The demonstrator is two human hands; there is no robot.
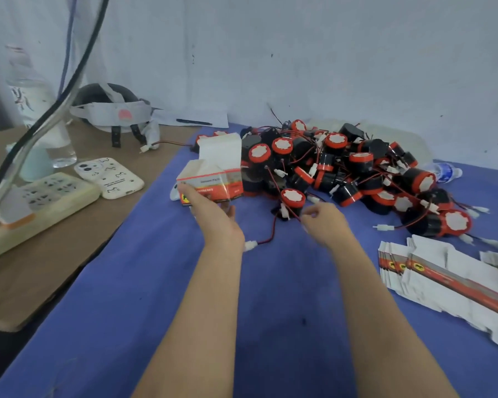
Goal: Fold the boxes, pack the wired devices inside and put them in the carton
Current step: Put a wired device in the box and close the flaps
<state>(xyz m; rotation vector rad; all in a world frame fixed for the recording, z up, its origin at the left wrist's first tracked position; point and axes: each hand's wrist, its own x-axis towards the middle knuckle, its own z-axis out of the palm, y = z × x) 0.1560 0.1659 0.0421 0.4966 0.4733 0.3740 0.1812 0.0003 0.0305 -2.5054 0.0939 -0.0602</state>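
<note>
A folded white and red box [213,179] stands on the blue cloth with its top flap up. My left hand [210,214] holds it from the near side, thumb on its left corner. My right hand [322,222] pinches the red and black wire of one black and red round device [292,201], which lies just in front of the pile. The wire's white plug [249,245] lies on the cloth between my forearms. A heap of several such wired devices [351,173] fills the far middle of the cloth. The carton is not in view.
A stack of flat unfolded boxes [443,277] lies at the right. On the brown board at the left are a power strip [38,202], a phone [110,176], a water bottle [38,110] and a helmet [112,110]. A small bottle [446,170] lies behind the heap.
</note>
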